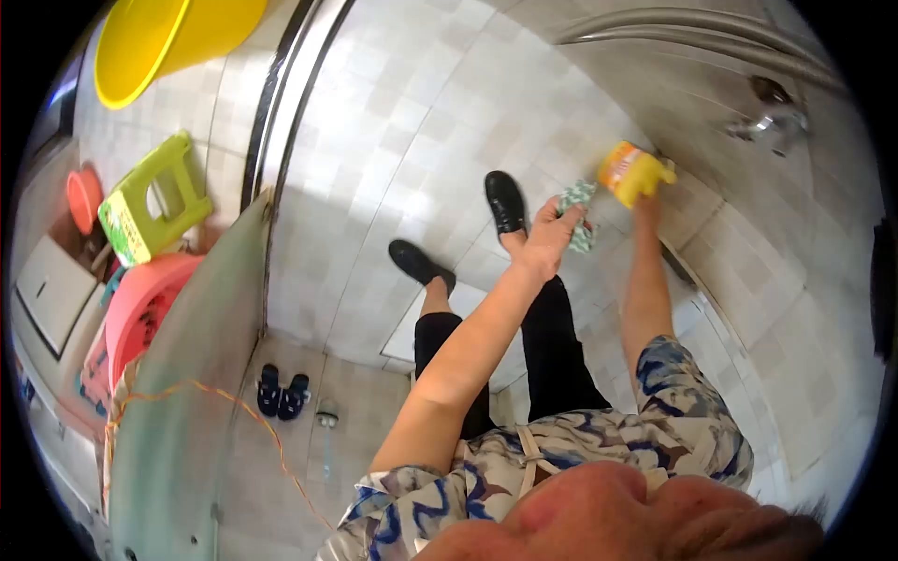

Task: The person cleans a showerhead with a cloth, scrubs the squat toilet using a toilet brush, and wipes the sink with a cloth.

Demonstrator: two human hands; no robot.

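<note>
My left hand (pixel 552 238) is closed on a crumpled green-and-white patterned cloth (pixel 579 198), held out over the tiled floor. To the right of it, my right hand (pixel 645 210) grips a yellow bottle (pixel 625 172) with an orange label, close to the foot of the wall. The bottle is tilted and slightly blurred, so its print cannot be read. Cloth and bottle are a short gap apart. Below my hands, my feet in black shoes (pixel 506 202) stand on the pale tiles.
A metal tap (pixel 772 126) and a grey hose (pixel 692 21) are on the right wall. On the left are a frosted glass panel (pixel 187 374), a green stool (pixel 154 201), a pink basin (pixel 140 304) and a yellow bucket (pixel 178 42). Dark slippers (pixel 282 393) lie on the floor.
</note>
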